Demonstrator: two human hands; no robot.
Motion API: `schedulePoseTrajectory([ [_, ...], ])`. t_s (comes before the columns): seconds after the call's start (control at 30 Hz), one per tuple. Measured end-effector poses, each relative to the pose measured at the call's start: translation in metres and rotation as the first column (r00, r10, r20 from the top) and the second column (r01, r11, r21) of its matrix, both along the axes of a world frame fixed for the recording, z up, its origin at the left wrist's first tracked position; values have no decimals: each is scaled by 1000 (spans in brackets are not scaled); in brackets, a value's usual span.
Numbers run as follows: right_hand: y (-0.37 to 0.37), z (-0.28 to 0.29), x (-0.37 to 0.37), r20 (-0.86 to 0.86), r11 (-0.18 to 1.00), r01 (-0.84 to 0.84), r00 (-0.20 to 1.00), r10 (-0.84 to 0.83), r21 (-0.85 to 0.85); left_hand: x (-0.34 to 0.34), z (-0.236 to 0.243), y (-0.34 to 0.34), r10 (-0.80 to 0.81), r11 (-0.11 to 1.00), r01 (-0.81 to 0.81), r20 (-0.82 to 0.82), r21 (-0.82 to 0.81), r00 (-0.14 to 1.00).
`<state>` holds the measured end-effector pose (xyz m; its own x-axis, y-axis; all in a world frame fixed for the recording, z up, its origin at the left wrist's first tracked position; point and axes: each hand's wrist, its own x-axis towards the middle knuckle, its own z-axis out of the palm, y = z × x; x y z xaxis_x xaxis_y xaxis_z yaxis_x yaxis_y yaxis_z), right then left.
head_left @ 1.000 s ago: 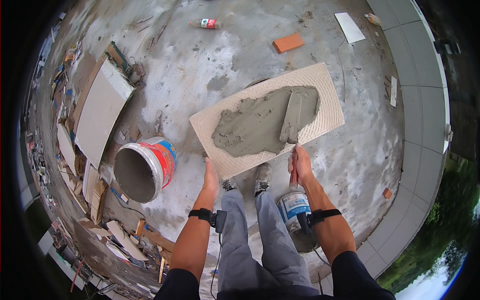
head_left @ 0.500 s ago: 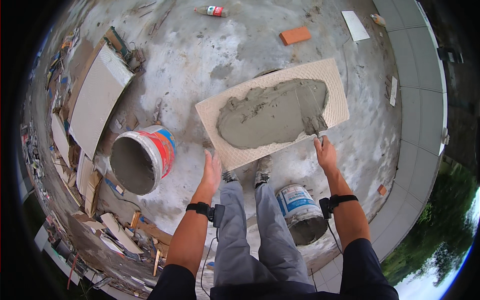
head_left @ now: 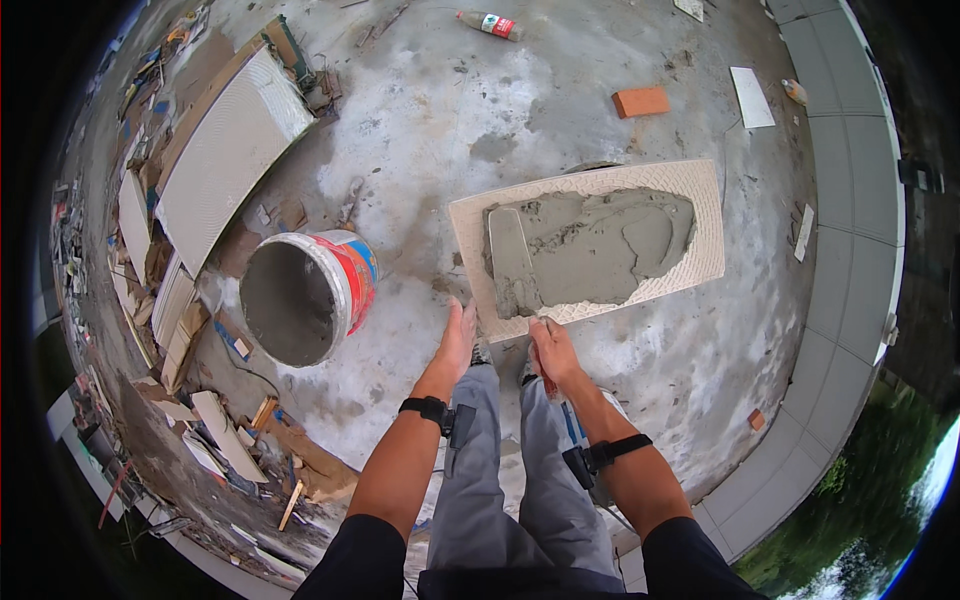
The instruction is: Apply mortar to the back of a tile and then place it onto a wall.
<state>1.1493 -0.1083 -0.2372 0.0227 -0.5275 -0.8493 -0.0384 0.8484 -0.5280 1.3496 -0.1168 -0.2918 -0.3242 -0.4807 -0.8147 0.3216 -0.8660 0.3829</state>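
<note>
A textured cream tile (head_left: 708, 185) lies back-side up, raised at its far edge by something dark and round. Spread over its middle is grey wet mortar (head_left: 590, 250). My right hand (head_left: 552, 352) is closed round the handle of a trowel (head_left: 512, 250). The flat blade rests on the mortar near the tile's left end. My left hand (head_left: 457, 338) is open, fingers stretched, beside the tile's near left corner. Whether it touches the edge I cannot tell.
Left stands a bucket (head_left: 357, 275) with grey mortar inside. Another bucket (head_left: 573, 422) is mostly behind my right forearm. Broken boards (head_left: 225, 150) and scraps pile up far left. A brick (head_left: 641, 101), a plastic bottle (head_left: 490, 25) and a white board piece (head_left: 752, 97) lie beyond.
My right hand has moved the trowel from the right end of the mortar to the left end. The mortar surface is reshaped. The view has shifted, and my left hand stays near the tile's corner.
</note>
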Motion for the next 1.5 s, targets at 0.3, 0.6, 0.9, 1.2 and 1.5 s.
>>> schedulePoseTrajectory([
  [0.3,-37,-11,-116,-799,706,-705,390,457,60,-13,-8,3,11,1000,-10,44,-18,999],
  [0.6,-69,-20,-251,-865,846,-533,437,248,-26,-40,12,-7,48,999,-43,235,-26,971],
  [0.9,-6,-23,-207,-398,901,-398,865,305,-175,-46,-18,5,138,990,-122,408,-65,903],
  [1.2,-64,-24,-400,-815,651,-751,308,490,108,-82,-26,-11,58,994,-99,574,41,817],
  [1.5,-53,-23,-409,-676,564,-825,422,604,-11,-47,-34,3,-18,993,-58,616,103,788],
])
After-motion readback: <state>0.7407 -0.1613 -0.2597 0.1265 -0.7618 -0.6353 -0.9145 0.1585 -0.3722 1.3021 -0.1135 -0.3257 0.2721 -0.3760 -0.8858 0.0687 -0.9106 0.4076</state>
